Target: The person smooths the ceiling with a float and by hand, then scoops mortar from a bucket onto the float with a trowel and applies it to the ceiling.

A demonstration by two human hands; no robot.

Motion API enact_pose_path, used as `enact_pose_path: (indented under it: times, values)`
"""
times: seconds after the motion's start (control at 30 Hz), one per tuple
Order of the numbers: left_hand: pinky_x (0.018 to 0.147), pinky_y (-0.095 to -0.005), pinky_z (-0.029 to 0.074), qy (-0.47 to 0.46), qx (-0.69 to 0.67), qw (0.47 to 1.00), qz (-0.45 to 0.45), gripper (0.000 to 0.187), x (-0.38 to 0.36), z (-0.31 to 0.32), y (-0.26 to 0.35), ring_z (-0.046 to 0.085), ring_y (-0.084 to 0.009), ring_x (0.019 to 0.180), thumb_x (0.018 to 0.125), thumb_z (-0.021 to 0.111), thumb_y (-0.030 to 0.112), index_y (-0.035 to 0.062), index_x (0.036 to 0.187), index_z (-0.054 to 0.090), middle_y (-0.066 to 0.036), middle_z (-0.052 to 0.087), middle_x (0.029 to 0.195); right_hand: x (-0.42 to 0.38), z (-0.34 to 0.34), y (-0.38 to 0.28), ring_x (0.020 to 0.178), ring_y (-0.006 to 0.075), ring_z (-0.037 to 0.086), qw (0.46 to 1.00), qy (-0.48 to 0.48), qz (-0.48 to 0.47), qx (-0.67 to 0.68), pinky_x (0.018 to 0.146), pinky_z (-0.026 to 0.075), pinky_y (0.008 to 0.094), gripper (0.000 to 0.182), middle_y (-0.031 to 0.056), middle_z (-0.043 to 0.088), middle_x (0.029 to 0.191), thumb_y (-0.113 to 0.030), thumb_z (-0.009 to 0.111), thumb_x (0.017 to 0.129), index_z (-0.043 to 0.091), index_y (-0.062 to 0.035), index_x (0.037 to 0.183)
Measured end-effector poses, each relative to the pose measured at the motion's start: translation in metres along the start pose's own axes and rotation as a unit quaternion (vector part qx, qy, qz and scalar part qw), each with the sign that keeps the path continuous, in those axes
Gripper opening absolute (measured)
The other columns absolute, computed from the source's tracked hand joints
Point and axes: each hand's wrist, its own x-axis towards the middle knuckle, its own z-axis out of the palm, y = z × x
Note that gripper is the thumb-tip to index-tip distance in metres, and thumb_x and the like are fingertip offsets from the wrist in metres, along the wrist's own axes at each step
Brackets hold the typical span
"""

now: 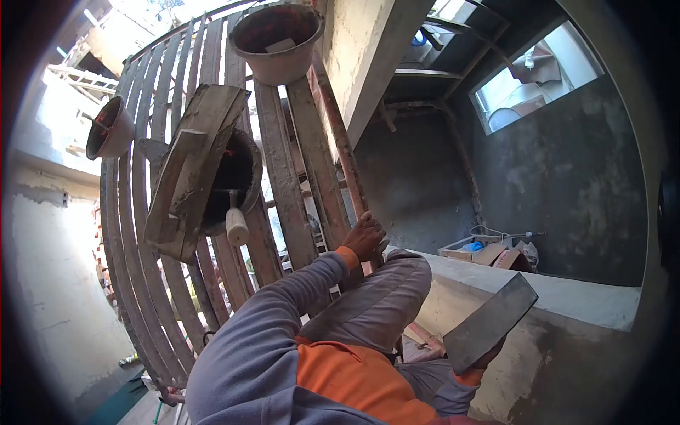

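My left hand [366, 237] is closed around the reddish metal pipe [345, 152] along the edge of the slatted platform. In my right hand [491, 352] is a rectangular plastering trowel [490, 324], its flat grey blade tilted upward; the blade hides most of the fingers and the handle. A bucket [249, 170] stands on the slats ahead of my left arm. Across it rests a long wooden float [195, 173], caked with mortar. A tool with a pale wooden handle [236, 225] leans out of the same bucket.
Two more buckets stand on the platform, a large one [276, 62] at the far end and a smaller one [117, 131] at left. Gaps run between the wooden slats [280, 163]. At right, a wall opening with a pale ledge [567, 287] shows boxes [499, 255] inside.
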Motion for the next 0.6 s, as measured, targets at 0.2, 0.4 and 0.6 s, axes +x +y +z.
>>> enact_pose_path:
  times: [0.2,0.4,0.6]
  values:
    - [0.114,-0.0456,0.022,0.017,-0.001,1.0,0.011,0.027,-0.001,0.005,-0.003,0.055,-0.0257,0.107,0.087,0.061,0.035,0.0083,0.086,0.065,-0.009,0.064,0.089,0.003,0.02,0.001,0.088,0.0241,0.066,0.999,0.039,-0.002,-0.033,0.074,0.055,0.039,0.042,0.0082,0.065,0.106,-0.042,0.043,0.098,0.055,-0.0093,0.122]
    - [0.113,-0.0468,0.022,-0.018,-0.024,1.0,0.001,0.025,0.002,0.005,-0.005,0.054,-0.0255,0.107,0.085,0.062,0.033,0.0085,0.083,0.065,-0.008,0.063,0.088,-0.015,0.066,-0.008,0.087,0.0218,0.065,0.997,0.059,0.037,0.016,0.073,0.055,0.0358,0.043,0.007,0.065,0.102,-0.044,0.043,0.098,0.056,-0.0088,0.12]
    - [0.114,-0.0473,0.021,0.01,-0.048,0.999,0.012,0.024,-0.001,0.012,-0.008,0.052,-0.0248,0.109,0.083,0.062,0.033,0.009,0.084,0.067,-0.008,0.064,0.089,-0.037,0.074,-0.019,0.087,0.0209,0.065,0.994,0.093,-0.007,-0.057,0.072,0.055,0.035,0.043,0.0069,0.065,0.101,-0.044,0.044,0.098,0.056,-0.0086,0.119]
